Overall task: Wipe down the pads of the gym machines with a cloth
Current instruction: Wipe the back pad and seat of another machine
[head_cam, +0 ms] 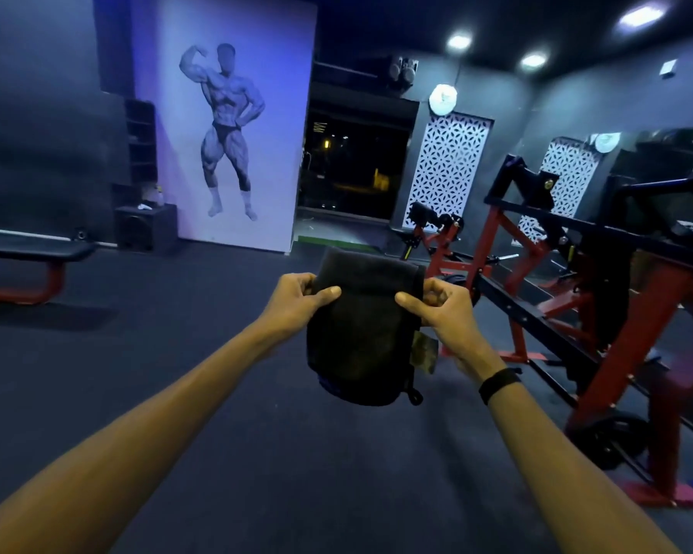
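Dark cloth [361, 329] held up in both hands above the gym floor [177, 373].

Both forearms extend forward. The left hand [297, 299] pinches the cloth's upper left edge, thumb across the front. The right hand [443, 309] pinches the upper right edge in the same way; a black band [499, 383] sits on that wrist. The cloth hangs folded between the hands, clear of the floor, a small tag showing at its right edge. To the right stands a red and black machine frame [577, 297]. At far left is a flat bench [33, 249] with a dark pad. Beyond, a bodybuilder poster [227, 129] covers a wall panel beside a dark doorway [353, 165]. Ceiling lights [459, 42] glow above.
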Available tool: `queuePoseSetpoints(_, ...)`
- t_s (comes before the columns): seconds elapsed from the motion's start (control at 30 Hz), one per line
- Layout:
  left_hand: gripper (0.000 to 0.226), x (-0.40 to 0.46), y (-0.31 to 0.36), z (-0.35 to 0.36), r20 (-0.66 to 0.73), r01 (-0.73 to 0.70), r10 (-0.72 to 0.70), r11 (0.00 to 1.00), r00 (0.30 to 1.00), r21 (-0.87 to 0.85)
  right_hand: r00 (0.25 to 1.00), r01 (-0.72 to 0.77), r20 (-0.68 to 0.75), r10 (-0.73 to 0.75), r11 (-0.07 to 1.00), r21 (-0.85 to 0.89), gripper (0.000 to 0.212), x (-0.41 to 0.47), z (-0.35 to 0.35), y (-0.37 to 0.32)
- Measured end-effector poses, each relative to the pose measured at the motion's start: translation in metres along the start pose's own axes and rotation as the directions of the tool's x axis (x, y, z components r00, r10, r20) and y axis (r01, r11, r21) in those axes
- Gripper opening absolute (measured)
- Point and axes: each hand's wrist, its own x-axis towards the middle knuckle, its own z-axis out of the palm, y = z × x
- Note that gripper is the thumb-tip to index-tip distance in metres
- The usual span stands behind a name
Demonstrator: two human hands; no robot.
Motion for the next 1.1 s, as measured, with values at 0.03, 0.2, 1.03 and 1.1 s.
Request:
queuePoseSetpoints(0.03,0.026,0.029,-0.005,0.004,-0.004,0.01,-0.01,1.0,1.0,-0.014,1.0,0.009,-0.002,-0.009,1.0,-0.018,0.022,0.026,-0.003,0.01)
queuePoseSetpoints(0.2,0.017,0.154,-0.042,0.046,0.076,0.033,-0.03,0.998,0.997,-0.049,0.998,-0.035,-0.053,0.035,0.999,-0.004,0.03,0.132,-0.032,0.081)
queuePoseSetpoints(1.03,0.031,0.802,-0.264,0.205,0.144,-0.216,0.186,0.947,0.972,0.239,0.999,-0.016,0.032,0.018,0.998,-0.059,0.026,0.736,-0.142,0.447)
queuePoseSetpoints(1.1,0.031,0.858,-0.289,0.215,0.16,-0.211,0.174,0.945,0.972,0.25,0.999,-0.012,0.031,0.015,0.997,-0.078,0.026,0.788,-0.147,0.479)
